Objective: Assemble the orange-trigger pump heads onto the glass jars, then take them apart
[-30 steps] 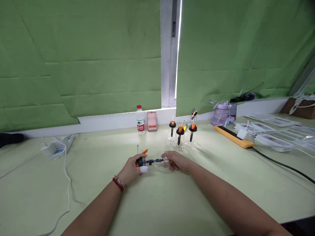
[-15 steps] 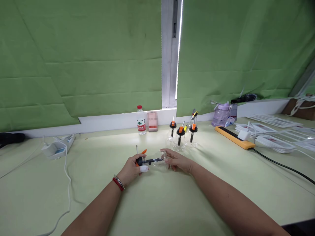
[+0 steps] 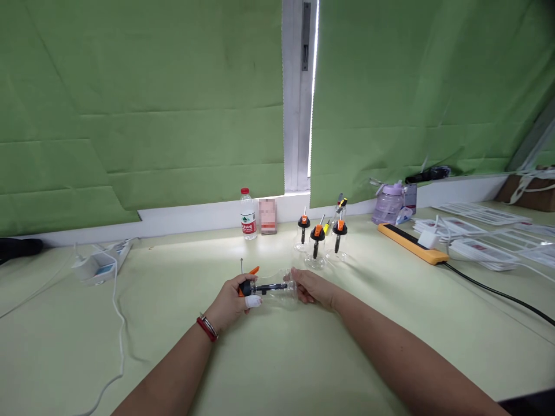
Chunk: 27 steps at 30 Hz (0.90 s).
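A clear, narrow-waisted bottle [image 3: 280,294] lies sideways above the table between my hands. Inside it runs a dark tube, and its black-and-orange cap [image 3: 246,288] points left. Closed around the cap end is my left hand [image 3: 232,297], with white tape on the thumb. An orange lever and a thin metal spout stick out beside those fingers. At the flared base, my right hand [image 3: 313,287] grips the rim with bent fingers; some fingertips are hidden. Similar capped bottles [image 3: 317,248] stand upright beyond my right hand.
Behind are a red-capped water bottle [image 3: 248,219] and a pink box [image 3: 267,216]. To the right lie an orange power strip [image 3: 411,244], a purple jug [image 3: 388,205] and printed sheets [image 3: 481,251]. A white cable [image 3: 120,315] and white adapter [image 3: 89,268] are at the left.
My right hand has drawn back slightly to the bottle's base rim, its fingers covering less of the base. The bottle has levelled a little. My left hand keeps its hold on the cap end.
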Each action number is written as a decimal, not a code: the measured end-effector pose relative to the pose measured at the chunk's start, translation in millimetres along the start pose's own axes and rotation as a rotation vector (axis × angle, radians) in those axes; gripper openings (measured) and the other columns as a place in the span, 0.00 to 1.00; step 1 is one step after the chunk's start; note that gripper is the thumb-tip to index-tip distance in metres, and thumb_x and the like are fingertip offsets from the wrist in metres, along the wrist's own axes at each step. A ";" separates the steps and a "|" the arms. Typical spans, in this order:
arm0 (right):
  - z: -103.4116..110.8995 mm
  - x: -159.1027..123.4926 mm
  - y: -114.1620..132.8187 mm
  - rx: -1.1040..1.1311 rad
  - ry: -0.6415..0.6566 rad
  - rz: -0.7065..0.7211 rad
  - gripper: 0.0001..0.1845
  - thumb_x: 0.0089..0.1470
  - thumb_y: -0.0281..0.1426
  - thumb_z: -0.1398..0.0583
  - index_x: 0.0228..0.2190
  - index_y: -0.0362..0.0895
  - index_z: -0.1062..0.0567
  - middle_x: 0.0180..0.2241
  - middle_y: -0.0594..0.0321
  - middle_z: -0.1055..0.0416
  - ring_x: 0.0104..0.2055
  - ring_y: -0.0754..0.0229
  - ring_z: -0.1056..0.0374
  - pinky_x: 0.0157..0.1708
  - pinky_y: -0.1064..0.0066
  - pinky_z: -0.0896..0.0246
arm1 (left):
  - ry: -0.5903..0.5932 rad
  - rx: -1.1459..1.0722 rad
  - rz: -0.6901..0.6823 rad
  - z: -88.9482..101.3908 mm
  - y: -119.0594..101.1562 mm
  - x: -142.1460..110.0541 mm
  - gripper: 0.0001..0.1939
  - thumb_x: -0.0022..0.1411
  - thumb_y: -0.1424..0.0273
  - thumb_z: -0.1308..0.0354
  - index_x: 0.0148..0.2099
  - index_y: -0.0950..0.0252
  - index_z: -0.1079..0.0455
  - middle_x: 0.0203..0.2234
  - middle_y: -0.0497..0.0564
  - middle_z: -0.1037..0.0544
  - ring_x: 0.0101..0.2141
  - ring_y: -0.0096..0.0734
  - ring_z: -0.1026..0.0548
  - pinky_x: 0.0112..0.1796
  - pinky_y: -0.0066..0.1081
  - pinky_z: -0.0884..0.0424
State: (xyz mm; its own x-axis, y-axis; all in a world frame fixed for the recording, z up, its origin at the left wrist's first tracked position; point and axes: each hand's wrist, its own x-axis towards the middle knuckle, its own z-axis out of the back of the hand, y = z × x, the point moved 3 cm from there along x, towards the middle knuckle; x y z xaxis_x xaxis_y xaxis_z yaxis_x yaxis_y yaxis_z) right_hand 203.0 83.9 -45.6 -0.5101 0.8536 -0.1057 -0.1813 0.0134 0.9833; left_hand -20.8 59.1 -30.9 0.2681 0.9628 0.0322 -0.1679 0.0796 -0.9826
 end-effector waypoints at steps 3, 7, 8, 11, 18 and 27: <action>0.4 -3.4 4.1 0.055 0.038 0.067 0.35 0.50 0.49 0.44 0.55 0.50 0.44 0.35 0.61 0.32 0.22 0.70 0.39 0.18 0.78 0.47 | -0.042 -0.019 0.000 2.0 -0.2 1.0 0.25 0.42 0.68 0.34 0.44 0.67 0.35 0.22 0.42 0.34 0.17 0.20 0.36 0.19 0.25 0.35; -0.4 -4.6 6.6 0.092 0.083 0.125 0.39 0.45 0.43 0.37 0.56 0.55 0.46 0.47 0.59 0.40 0.28 0.68 0.36 0.22 0.76 0.43 | -0.042 -0.020 -0.014 1.2 0.5 2.0 0.25 0.43 0.67 0.34 0.45 0.67 0.35 0.21 0.41 0.35 0.17 0.19 0.37 0.19 0.26 0.35; -0.3 -4.2 6.3 0.096 0.078 0.126 0.37 0.45 0.44 0.38 0.55 0.54 0.45 0.45 0.59 0.39 0.27 0.69 0.36 0.21 0.77 0.44 | -0.036 -0.018 -0.016 0.5 0.1 1.8 0.25 0.43 0.67 0.34 0.45 0.67 0.35 0.21 0.41 0.35 0.17 0.19 0.37 0.20 0.26 0.35; -0.7 -3.2 5.0 0.091 0.064 0.111 0.32 0.48 0.45 0.41 0.52 0.50 0.40 0.38 0.61 0.34 0.22 0.71 0.39 0.18 0.78 0.49 | -0.029 -0.011 -0.008 -1.9 -2.3 0.1 0.29 0.43 0.66 0.34 0.48 0.68 0.35 0.22 0.41 0.35 0.17 0.19 0.37 0.20 0.26 0.35; -2.4 1.5 -0.3 0.090 0.023 0.034 0.29 0.52 0.53 0.51 0.41 0.41 0.34 0.24 0.63 0.30 0.14 0.72 0.47 0.11 0.79 0.60 | -0.001 0.005 0.009 -6.8 -4.7 -2.5 0.33 0.42 0.66 0.34 0.51 0.68 0.36 0.21 0.41 0.35 0.17 0.19 0.37 0.21 0.26 0.36; -2.8 -3.1 5.9 0.165 0.040 0.056 0.33 0.51 0.49 0.45 0.54 0.49 0.44 0.38 0.58 0.32 0.26 0.66 0.32 0.16 0.79 0.45 | -0.047 -0.040 0.012 -5.0 -0.6 1.5 0.30 0.43 0.65 0.34 0.49 0.68 0.36 0.24 0.43 0.33 0.17 0.19 0.37 0.20 0.26 0.36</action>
State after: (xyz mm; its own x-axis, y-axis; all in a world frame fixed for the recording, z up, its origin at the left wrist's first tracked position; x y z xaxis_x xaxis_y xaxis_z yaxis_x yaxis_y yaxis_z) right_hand 201.2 79.9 -39.8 -0.5491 0.8341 -0.0525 -0.0127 0.0545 0.9984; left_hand -15.6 59.2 -31.1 0.2209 0.9749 0.0282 -0.1323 0.0586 -0.9895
